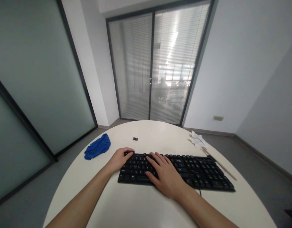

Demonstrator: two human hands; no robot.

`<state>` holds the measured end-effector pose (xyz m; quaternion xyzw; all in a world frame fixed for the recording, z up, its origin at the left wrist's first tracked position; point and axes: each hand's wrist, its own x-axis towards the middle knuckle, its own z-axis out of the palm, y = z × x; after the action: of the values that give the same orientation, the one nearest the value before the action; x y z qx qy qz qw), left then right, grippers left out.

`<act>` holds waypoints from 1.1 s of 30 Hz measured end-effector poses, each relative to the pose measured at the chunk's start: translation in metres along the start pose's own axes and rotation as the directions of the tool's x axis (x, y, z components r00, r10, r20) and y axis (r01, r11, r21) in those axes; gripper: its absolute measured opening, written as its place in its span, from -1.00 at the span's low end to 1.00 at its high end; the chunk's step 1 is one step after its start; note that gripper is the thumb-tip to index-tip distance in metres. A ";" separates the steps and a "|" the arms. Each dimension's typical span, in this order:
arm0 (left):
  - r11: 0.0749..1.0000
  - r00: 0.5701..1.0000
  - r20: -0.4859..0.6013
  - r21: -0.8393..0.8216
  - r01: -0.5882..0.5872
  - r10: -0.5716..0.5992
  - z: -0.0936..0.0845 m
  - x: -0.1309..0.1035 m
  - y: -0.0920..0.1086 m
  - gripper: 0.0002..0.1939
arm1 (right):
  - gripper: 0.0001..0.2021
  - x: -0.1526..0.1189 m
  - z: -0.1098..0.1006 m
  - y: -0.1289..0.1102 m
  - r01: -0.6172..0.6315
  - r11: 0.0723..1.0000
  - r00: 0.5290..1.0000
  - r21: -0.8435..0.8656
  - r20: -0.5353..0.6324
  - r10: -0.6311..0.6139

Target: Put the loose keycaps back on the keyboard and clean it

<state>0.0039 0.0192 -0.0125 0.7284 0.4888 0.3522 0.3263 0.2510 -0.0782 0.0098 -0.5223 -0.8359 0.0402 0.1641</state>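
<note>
A black keyboard (207,172) lies on the round white table. My left hand (120,158) is at its upper left corner, the thumb and index finger closed together by the top row of keys. A small dark bit shows at those fingertips; I cannot tell if it is a loose keycap or part of the keyboard. Across the middle of the keys, my right hand (166,175) rests palm down with its fingers stretched out. Two small black pieces that look like keycaps (135,138) sit on the table beyond the keyboard.
A crumpled blue cloth (98,146) lies at the table's left edge. At the right are a crumpled white cloth or tissue (197,139) and a thin stick (223,167) slanting behind the keyboard. A cable (200,192) shows at the keyboard's front edge.
</note>
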 end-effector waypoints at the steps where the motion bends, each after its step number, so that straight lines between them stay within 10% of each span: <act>1: 1.000 1.000 0.007 -0.001 0.004 -0.004 -0.001 -0.001 0.001 -0.73 | -0.44 0.000 0.000 0.000 0.000 1.000 1.000 0.001 0.002 0.000; 9: 0.999 0.999 0.022 0.021 -0.045 0.045 -0.002 0.000 0.001 -0.70 | -0.43 0.000 0.001 0.002 0.000 1.000 1.000 0.005 0.006 0.000; 19: 0.824 0.981 0.108 0.532 -0.192 0.159 -0.006 -0.018 0.033 -0.68 | -0.43 0.000 -0.001 -0.001 -0.005 1.000 1.000 -0.014 0.012 0.005; 33: 0.713 0.972 0.225 0.671 -0.203 0.066 -0.001 -0.026 0.054 -0.58 | -0.43 0.000 0.001 0.000 0.006 1.000 1.000 -0.014 -0.006 -0.006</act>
<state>0.0223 -0.0213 0.0268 0.8603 0.4976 0.0993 0.0494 0.2510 -0.0780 0.0087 -0.5211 -0.8372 0.0323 0.1628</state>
